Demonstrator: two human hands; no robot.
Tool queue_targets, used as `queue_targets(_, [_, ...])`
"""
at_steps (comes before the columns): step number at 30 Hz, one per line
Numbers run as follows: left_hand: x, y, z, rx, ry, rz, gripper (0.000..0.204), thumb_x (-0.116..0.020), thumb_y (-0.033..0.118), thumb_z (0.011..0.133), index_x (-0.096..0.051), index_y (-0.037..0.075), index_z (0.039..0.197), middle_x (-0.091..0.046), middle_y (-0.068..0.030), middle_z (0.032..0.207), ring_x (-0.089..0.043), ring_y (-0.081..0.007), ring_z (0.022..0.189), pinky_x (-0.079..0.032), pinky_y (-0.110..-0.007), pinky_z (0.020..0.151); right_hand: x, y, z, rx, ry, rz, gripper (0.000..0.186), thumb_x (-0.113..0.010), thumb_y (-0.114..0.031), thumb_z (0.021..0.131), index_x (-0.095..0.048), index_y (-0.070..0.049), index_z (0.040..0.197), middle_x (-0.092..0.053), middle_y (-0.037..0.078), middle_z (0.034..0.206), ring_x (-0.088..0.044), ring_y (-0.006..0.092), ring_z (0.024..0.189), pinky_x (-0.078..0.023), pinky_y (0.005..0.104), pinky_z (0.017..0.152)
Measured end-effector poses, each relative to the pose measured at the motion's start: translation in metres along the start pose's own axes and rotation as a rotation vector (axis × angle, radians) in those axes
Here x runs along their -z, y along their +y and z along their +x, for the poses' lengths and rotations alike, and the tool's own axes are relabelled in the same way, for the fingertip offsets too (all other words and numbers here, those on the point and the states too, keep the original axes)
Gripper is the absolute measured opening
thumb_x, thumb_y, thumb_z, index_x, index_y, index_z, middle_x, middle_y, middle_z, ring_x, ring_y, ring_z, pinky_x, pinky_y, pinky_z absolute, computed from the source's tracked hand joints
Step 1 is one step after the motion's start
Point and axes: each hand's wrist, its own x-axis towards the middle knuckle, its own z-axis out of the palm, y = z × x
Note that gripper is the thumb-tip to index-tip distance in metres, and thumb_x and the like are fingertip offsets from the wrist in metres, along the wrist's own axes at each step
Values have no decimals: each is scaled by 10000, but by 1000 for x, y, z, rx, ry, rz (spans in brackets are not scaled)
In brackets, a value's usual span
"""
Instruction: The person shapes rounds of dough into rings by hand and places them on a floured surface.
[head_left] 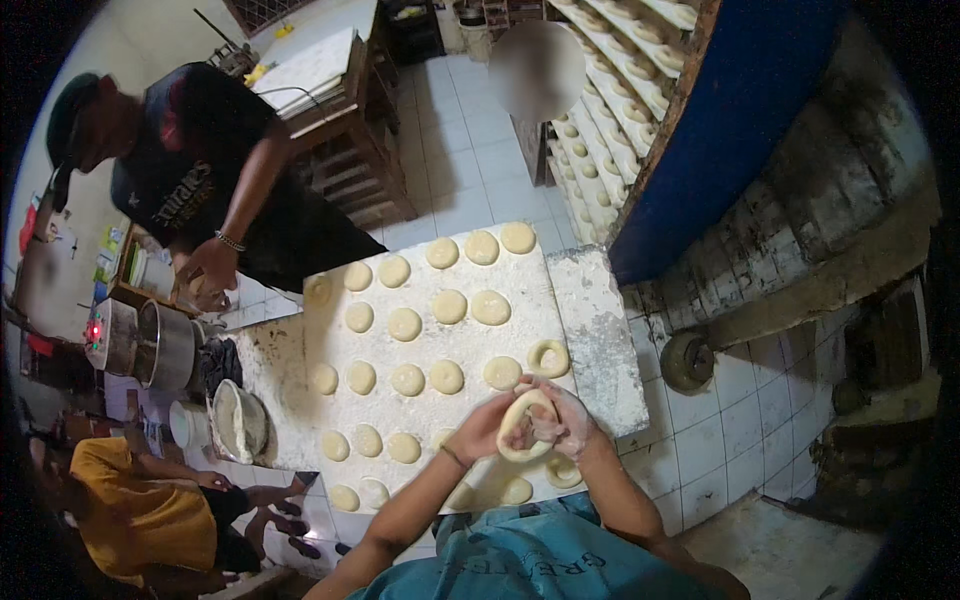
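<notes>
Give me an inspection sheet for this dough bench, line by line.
Surface: floured board, white with flour.
Job's things: dough ring held up; rows of dough rounds; one finished ring on the board.
Clutter: metal bowl at the board's left edge.
Hands: left hand and right hand both grip the held ring.
Cables: nothing seen.
Surroundings: co-worker in black, seated person in yellow, rack of trays.

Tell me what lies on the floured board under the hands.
Round dough pieces in rows and shaped rings lie on the board. The left hand and right hand hold a dough ring above it, covering part of the near rows.
</notes>
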Motion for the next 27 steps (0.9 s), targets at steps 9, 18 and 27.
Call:
queue_targets(9, [15,117,141,-423,604,1162,517,-539,247,847,-311,40,1263,-527,-76,830,-489,-111,628,-421,-236,536,83,-99,116,334,438,-495,443,-413,-338,909,-344,-47,1236,-553,107,849,-551,184,705,-458,290,657])
queue_targets(18, [3,115,146,-878,683,2223,441,-589,197,757,-473,12,1140,-558,-187,1032,-525,-332,922,-428,-399,796,80,-107,81,740,564,-678,432,-435,-293,908,-375,-1,1220,-565,129,997,-544,175,877,-448,298,771])
queue_targets(27, [64,117,133,-495,473,3007,296,-572,279,752,-578,92,982,-522,-126,1074,-392,-375,1084,-272,-536,919,67,-7,-9,464,330,-1255,205,-510,-164,867,-549,-6,991,-604,86,826,-571,158,763,-455,293,725])
